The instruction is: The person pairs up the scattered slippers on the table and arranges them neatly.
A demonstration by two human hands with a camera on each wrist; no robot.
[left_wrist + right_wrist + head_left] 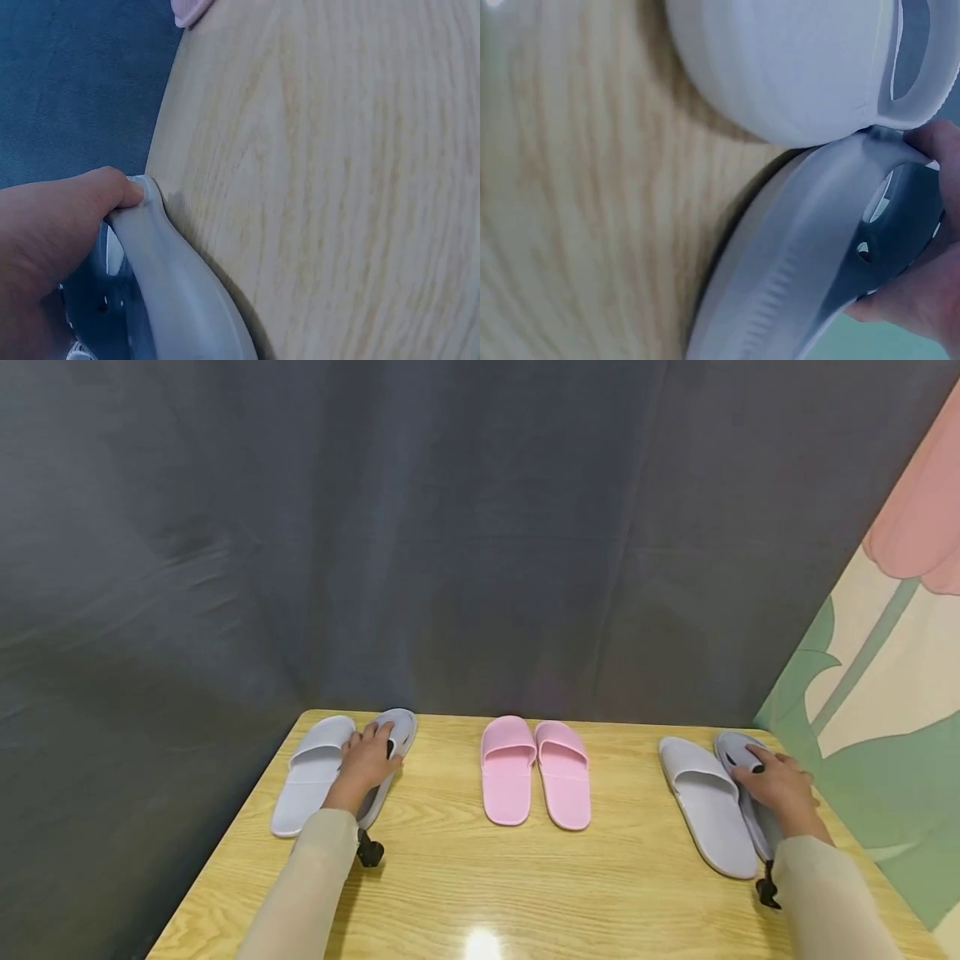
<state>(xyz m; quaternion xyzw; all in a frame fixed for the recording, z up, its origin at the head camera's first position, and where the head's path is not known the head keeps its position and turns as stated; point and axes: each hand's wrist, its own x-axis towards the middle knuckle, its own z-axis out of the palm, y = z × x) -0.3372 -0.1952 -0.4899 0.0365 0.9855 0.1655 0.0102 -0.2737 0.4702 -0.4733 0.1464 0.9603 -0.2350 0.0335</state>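
At the table's left, my left hand (367,762) grips a grey-blue slipper (402,724) across its upper part. In the left wrist view the thumb lies over the edge of that slipper (180,281); its other fingers are hidden. Beside it lies a pale grey slipper (303,792). At the right end, my right hand (785,787) holds another grey-blue slipper (737,743) by the strap, with fingers on both sides in the right wrist view (795,247). Its neighbour, a light grey slipper (712,827), lies close against it on the left.
Two pink slippers (507,789) lie side by side in the middle of the wooden table (570,885), toes toward the back. A dark curtain (480,543) hangs behind the far edge. A wall with a painted flower (885,710) stands along the right.
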